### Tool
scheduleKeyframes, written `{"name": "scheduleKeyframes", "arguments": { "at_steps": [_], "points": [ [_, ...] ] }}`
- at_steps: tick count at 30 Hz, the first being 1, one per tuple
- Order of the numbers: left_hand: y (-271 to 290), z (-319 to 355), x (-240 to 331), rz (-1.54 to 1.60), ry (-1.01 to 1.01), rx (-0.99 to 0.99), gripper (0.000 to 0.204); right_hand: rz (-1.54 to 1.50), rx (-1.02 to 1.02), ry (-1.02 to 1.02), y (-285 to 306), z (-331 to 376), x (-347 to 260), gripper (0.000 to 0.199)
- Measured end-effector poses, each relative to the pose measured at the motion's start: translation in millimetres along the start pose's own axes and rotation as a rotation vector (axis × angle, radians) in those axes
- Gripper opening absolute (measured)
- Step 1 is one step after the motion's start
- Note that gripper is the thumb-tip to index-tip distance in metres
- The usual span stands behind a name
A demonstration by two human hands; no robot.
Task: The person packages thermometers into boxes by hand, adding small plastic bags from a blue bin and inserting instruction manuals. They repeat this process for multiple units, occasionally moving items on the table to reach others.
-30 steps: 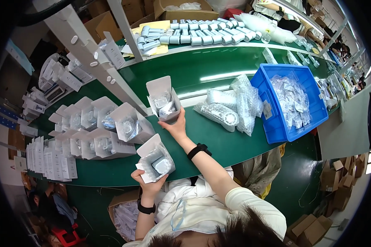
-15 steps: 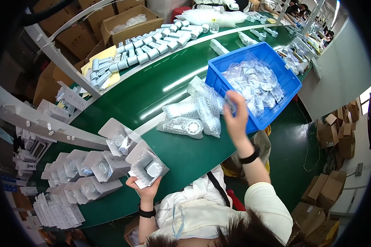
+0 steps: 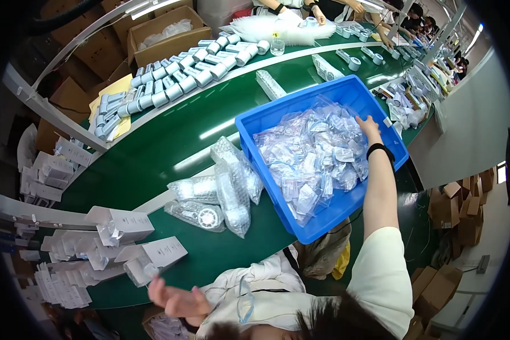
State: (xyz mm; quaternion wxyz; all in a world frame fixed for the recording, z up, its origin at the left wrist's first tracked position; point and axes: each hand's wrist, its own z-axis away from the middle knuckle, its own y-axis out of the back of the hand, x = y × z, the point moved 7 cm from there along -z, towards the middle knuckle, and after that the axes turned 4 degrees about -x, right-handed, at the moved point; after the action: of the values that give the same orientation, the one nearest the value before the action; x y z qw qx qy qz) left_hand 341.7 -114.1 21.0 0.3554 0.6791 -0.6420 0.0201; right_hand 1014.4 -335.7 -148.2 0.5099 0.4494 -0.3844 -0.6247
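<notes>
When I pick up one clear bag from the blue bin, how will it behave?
The bag is probably floppy, since its thin plastic looks creased. It may feel slippery, given the shiny surface, and could drag neighbours, because the bags overlap.

The wearer's two hands [image 3: 181, 301]; one blue bin [image 3: 273, 195]; at least three bubble-wrapped parcels [image 3: 233, 199].

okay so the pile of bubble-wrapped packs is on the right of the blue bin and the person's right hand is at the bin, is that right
Not quite: the pile of bubble-wrapped packs is on the left of the blue bin, as the head view shows. The right hand is indeed at the bin.
</notes>
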Motion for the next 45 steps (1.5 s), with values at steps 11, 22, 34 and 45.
{"name": "scheduleKeyframes", "arguments": {
  "at_steps": [11,22,34,45],
  "points": [
    [-452,-122,28,0.359,0.677,-0.647,0.056,-0.320,-0.065,-0.390,-67,64,-2,0.072],
    [-551,-67,4,0.271,1.017,-0.978,0.071,-0.356,-0.079,-0.186,-64,67,-55,0.060],
    [-530,-66,16,1.364,1.179,-0.651,0.049,-1.701,-0.396,0.013,-81,102,-119,0.047],
    [-383,-156,71,1.294,0.888,-0.520,0.045,-1.972,-0.442,0.304,42,228,-148,0.038]
  ]
}}
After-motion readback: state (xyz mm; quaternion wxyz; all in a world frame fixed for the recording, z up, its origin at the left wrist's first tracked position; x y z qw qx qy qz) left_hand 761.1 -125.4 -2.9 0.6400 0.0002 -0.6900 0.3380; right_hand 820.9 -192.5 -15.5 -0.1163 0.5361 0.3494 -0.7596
